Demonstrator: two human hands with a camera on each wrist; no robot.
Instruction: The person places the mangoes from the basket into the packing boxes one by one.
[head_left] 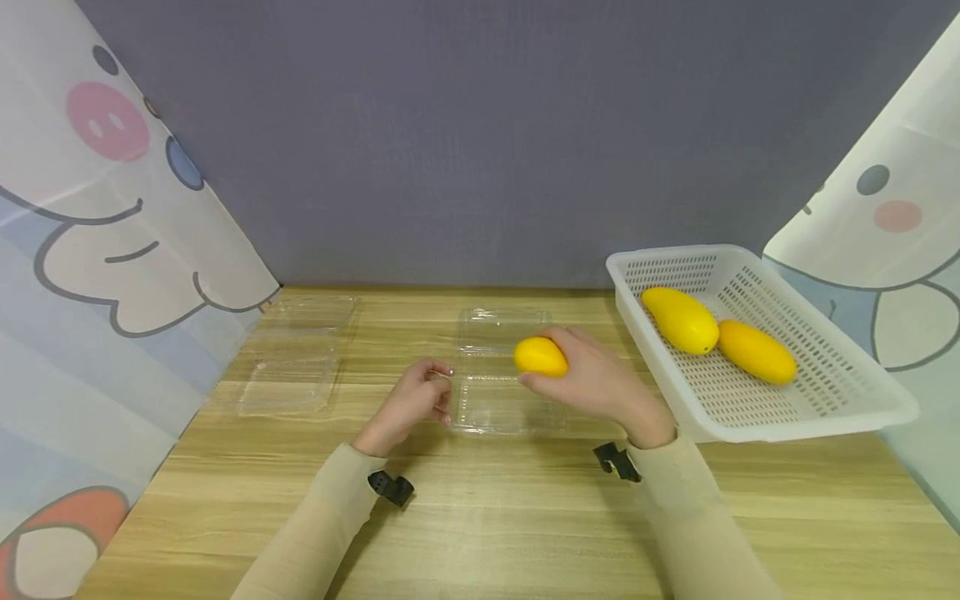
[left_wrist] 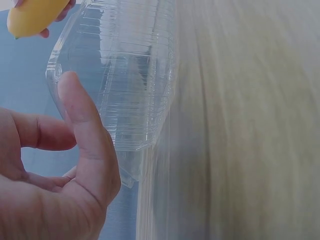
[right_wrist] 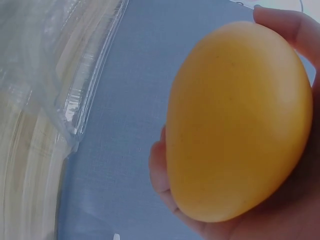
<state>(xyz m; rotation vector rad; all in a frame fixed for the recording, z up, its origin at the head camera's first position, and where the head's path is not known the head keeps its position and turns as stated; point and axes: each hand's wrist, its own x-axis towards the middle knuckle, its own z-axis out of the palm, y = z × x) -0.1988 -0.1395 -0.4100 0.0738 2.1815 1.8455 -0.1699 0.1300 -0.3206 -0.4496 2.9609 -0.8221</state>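
Observation:
My right hand [head_left: 592,375] grips a yellow mango [head_left: 542,357] and holds it above a clear plastic clamshell box [head_left: 498,408] that lies unfolded on the table. The right wrist view shows the mango [right_wrist: 240,125] large, with fingers wrapped about its sides. My left hand [head_left: 415,396] is at the box's left edge, its fingers loosely bent. In the left wrist view the thumb of that hand [left_wrist: 75,165] reaches the rim corner of the clear box [left_wrist: 130,90]. Two more mangoes, one nearer [head_left: 757,352] and one farther [head_left: 681,321], lie in the white basket [head_left: 817,417].
The perforated basket stands at the right of the wooden table [head_left: 480,517]. Another unfolded clear box [head_left: 288,383] lies at the left. A grey-blue panel [head_left: 450,150] rises behind the table, with cartoon-printed curtains [head_left: 112,233] at both sides.

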